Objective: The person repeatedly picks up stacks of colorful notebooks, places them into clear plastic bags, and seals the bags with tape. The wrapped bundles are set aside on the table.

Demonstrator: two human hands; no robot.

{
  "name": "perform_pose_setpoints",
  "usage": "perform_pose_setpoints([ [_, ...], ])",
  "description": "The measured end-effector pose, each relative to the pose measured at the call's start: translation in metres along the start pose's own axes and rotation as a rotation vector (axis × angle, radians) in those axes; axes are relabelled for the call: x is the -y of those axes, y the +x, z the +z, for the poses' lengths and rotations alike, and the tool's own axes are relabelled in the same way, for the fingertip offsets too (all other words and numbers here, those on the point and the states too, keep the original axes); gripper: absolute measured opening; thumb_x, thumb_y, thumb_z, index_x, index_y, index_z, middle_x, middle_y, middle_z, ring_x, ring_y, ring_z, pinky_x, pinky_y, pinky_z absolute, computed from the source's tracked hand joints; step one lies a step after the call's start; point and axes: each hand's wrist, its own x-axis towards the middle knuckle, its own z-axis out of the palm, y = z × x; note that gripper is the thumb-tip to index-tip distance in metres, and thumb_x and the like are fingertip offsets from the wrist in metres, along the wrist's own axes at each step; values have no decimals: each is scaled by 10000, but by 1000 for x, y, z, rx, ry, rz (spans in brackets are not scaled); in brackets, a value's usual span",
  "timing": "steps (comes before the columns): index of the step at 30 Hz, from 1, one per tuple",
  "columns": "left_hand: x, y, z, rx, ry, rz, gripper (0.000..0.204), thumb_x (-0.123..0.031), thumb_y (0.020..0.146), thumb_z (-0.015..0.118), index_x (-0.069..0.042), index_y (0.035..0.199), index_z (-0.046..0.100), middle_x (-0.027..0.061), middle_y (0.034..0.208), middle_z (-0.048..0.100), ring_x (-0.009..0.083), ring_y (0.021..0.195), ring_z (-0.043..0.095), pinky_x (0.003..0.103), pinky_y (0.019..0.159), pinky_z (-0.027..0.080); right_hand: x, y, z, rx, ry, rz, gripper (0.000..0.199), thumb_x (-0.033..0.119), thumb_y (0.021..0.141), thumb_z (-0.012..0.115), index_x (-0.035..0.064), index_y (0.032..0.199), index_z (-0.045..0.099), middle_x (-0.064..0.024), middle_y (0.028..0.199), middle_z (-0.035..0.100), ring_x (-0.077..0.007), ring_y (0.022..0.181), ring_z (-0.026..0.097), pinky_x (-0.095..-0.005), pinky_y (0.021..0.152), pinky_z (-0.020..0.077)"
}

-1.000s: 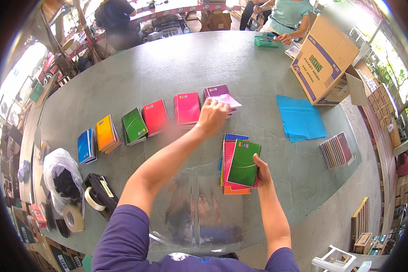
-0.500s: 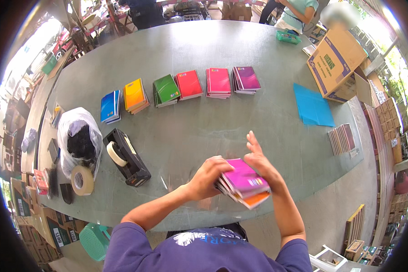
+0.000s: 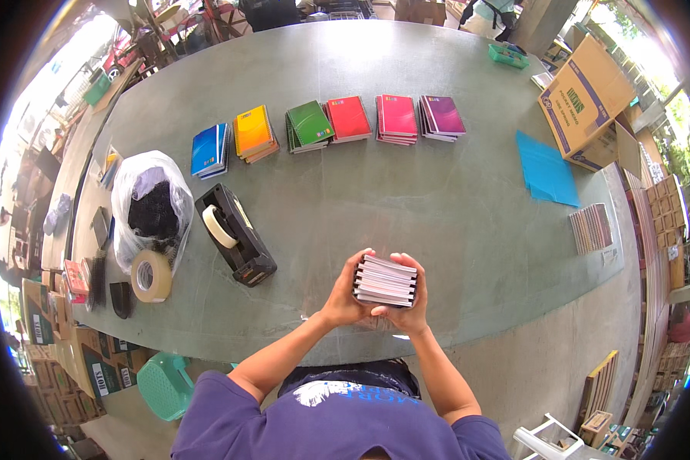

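Note:
Near the table's front edge, I hold a stack of small notebooks (image 3: 385, 280) between both hands, page edges facing up. My left hand (image 3: 343, 297) wraps the stack's left side and my right hand (image 3: 414, 308) its right side, with fingertips meeting at the near side. The covers in my grip are mostly hidden. Farther off, a row of notebook piles runs left to right: blue (image 3: 207, 151), yellow (image 3: 253, 130), green (image 3: 308, 125), red (image 3: 349, 117), pink (image 3: 395, 116) and purple (image 3: 443, 115). The green and red piles touch or nearly touch.
On the left are a black tape dispenser (image 3: 254, 257), a clear plastic bag (image 3: 149, 199) with dark contents and a tan tape roll (image 3: 152, 276). To the right lie a blue sheet (image 3: 546, 170), a cardboard box (image 3: 583, 103) and another notebook stack (image 3: 590, 228).
The notebook stack has turned from covers up to page edges up. My right hand, raised off it before, now closes on its right side. The view has shifted slightly.

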Motion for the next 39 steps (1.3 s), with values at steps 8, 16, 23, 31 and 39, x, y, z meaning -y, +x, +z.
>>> perform_pose_setpoints([
  [8,10,-4,8,-51,225,48,847,-52,557,832,-65,1254,352,88,1151,479,229,1052,511,347,914,425,4,-4,-2,-69,25,35,995,394,468,902,19,1247,409,-98,1188,515,-202,1126,500,-350,977,404],
  [16,-3,5,2,-15,436,187,836,-88,523,855,-31,1202,371,158,1124,463,300,1029,508,385,859,446,9,-1,-11,3,-78,-130,1061,378,485,903,16,1307,339,-131,1174,520,-255,1210,437,-388,1013,363],
  [23,26,-3,1,122,290,65,822,-106,565,836,-31,1239,373,162,1153,488,325,1047,521,384,890,445,-7,-9,-20,25,-216,-31,855,245,561,890,22,1227,400,-115,1142,521,-220,1104,503,-373,934,431],
  [31,24,4,4,163,203,87,778,-110,579,828,-58,1225,397,128,1162,506,303,1050,549,358,869,467,-23,-18,-22,-34,-15,-30,866,306,546,891,55,1228,420,-104,1168,550,-229,1125,517,-365,992,397],
  [39,30,3,5,182,283,163,794,-116,537,829,-85,1210,409,143,1199,454,331,1140,461,395,955,390,-46,-30,-32,26,-111,-105,802,232,606,840,66,1241,378,-149,1247,482,-306,1186,451,-404,1006,361],
])
